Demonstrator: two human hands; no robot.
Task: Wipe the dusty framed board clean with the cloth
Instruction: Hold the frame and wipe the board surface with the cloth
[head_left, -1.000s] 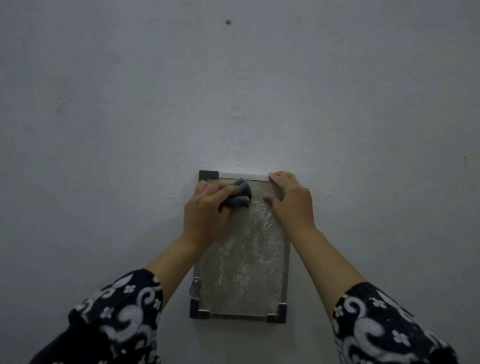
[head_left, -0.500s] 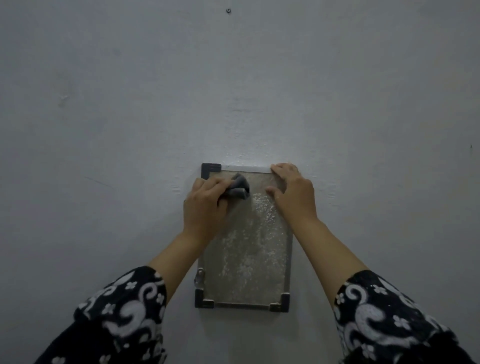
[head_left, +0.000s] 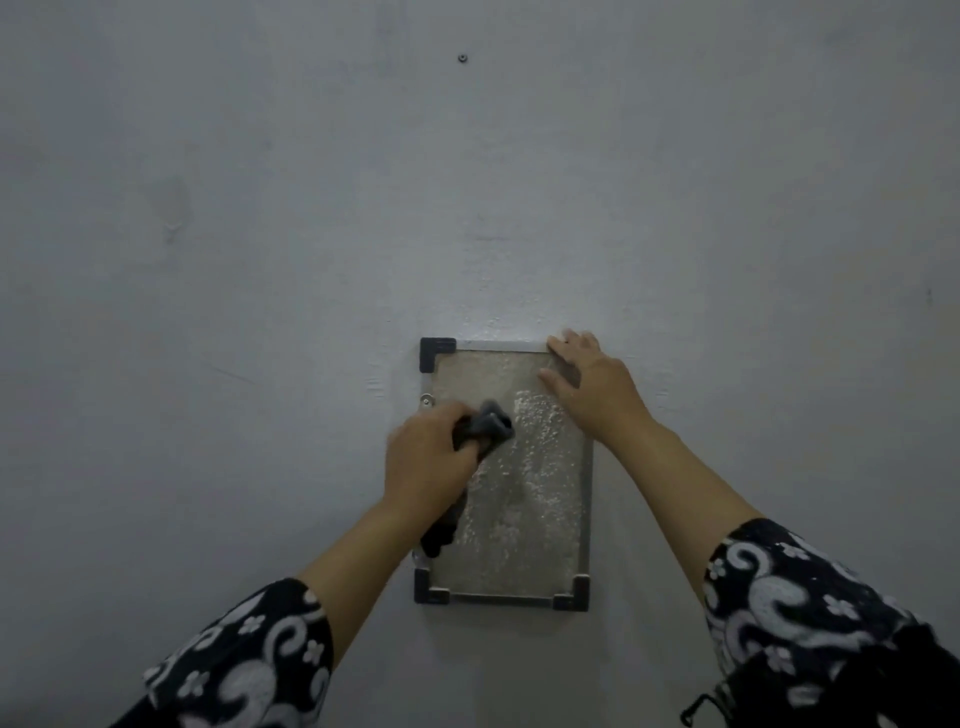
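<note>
A small framed board (head_left: 524, 525) with a metal rim and dark plastic corners lies flat against a grey surface. White dust speckles its middle and right part; the upper left strip looks smoother. My left hand (head_left: 428, 460) grips a dark grey cloth (head_left: 488, 428) and presses it on the board's left side, about a third of the way down. A tail of the cloth hangs below my wrist. My right hand (head_left: 589, 384) rests flat on the board's top right corner, fingers spread, covering that corner.
The plain grey wall (head_left: 260, 260) surrounds the board on all sides. A small dark screw or nail (head_left: 462, 57) sits high above the board. Patterned black and white sleeves cover both forearms at the bottom.
My left hand has slid the cloth down from the board's top edge to lower on the left side, leaving a cleaner strip above. My right hand stays at the top right corner.
</note>
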